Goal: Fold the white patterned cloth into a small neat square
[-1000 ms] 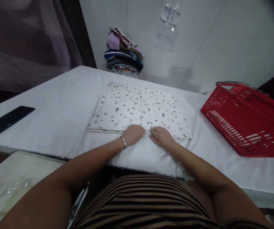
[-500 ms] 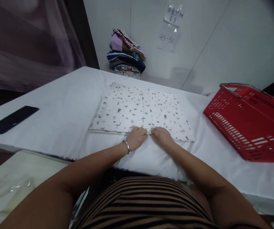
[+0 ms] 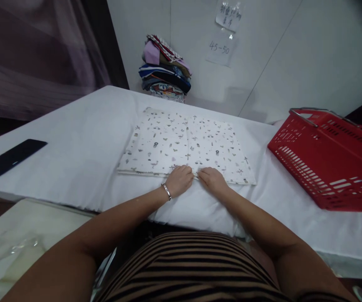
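A white cloth printed with small plants and animals (image 3: 173,140) lies flat and folded in layers on the white-covered table (image 3: 83,126). At the middle of its near edge, my left hand (image 3: 180,180) is closed, with fingers curled over the layers. Just to the right, my right hand (image 3: 212,179) pinches the same edge, its fingertips close to those of my left. A faint crease runs down the cloth's middle. What the fingers grip underneath is partly hidden.
On the right stands a red plastic basket (image 3: 313,159) with metal handles. A dark phone (image 3: 14,157) lies at the left. Behind the table, a stack of folded fabrics (image 3: 165,69) rises by the wall, near paper notes (image 3: 220,48). A pale surface with clear plastic (image 3: 26,243) is at lower left.
Both hands keep nearly the same place on the cloth's near edge. The whole view has shifted slightly; the cloth itself looks unchanged.
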`<state>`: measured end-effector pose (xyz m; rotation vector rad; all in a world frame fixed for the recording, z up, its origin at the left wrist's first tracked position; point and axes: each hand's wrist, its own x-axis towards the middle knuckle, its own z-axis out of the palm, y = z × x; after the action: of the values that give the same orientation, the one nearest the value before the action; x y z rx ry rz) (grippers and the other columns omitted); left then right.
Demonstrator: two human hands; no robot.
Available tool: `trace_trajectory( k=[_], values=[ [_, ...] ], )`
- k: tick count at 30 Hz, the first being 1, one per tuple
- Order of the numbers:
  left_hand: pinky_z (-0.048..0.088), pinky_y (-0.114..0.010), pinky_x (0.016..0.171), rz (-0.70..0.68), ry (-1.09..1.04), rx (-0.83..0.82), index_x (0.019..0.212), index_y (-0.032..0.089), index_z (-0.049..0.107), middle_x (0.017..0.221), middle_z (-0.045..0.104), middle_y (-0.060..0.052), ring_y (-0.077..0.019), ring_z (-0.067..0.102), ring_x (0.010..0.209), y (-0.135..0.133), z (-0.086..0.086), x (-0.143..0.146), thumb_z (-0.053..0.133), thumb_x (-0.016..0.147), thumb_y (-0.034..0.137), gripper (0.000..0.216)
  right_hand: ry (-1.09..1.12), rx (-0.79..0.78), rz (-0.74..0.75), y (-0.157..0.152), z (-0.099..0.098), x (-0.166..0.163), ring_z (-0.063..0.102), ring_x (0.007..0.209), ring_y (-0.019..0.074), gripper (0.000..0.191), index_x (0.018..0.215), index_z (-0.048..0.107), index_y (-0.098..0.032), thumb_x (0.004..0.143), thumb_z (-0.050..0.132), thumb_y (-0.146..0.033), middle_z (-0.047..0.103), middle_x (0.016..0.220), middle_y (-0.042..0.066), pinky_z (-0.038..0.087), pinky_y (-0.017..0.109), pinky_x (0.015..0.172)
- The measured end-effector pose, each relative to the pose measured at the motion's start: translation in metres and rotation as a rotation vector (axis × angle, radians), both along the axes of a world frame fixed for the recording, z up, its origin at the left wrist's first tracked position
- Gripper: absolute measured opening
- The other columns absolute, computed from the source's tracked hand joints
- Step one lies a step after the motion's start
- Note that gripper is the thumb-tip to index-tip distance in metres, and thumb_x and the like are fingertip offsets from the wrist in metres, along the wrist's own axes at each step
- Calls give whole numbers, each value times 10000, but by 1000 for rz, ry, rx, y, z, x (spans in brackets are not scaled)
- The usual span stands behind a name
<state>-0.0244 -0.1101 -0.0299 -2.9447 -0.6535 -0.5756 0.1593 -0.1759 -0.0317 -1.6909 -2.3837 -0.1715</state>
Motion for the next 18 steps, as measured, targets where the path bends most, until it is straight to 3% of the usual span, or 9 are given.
trace_trajectory(
  k=[7, 11, 18],
  values=[
    [380, -341, 729, 23, -48, -138, 792, 165, 613, 841, 548, -56, -186, 475, 828, 2, -2, 1, 481, 864, 188, 152, 5, 33, 77, -8, 0, 0, 488, 919, 217, 254, 1047, 615, -148, 906, 462, -295, 602, 990, 112, 367, 326, 766],
    [379, -336, 735, 32, -49, -164, 796, 171, 618, 853, 551, -53, -185, 473, 832, 2, -1, 1, 485, 864, 198, 152, -30, 65, 51, -5, -4, -1, 492, 879, 205, 259, 1019, 626, -153, 940, 418, -284, 613, 954, 102, 361, 318, 745],
    [371, -334, 741, 52, -56, -151, 843, 198, 623, 886, 559, -37, -185, 475, 862, 1, 3, -9, 525, 869, 274, 127, -74, -22, 14, 2, -1, 3, 501, 843, 199, 226, 1011, 630, -150, 932, 428, -213, 616, 921, 89, 359, 304, 725]
  ],
)
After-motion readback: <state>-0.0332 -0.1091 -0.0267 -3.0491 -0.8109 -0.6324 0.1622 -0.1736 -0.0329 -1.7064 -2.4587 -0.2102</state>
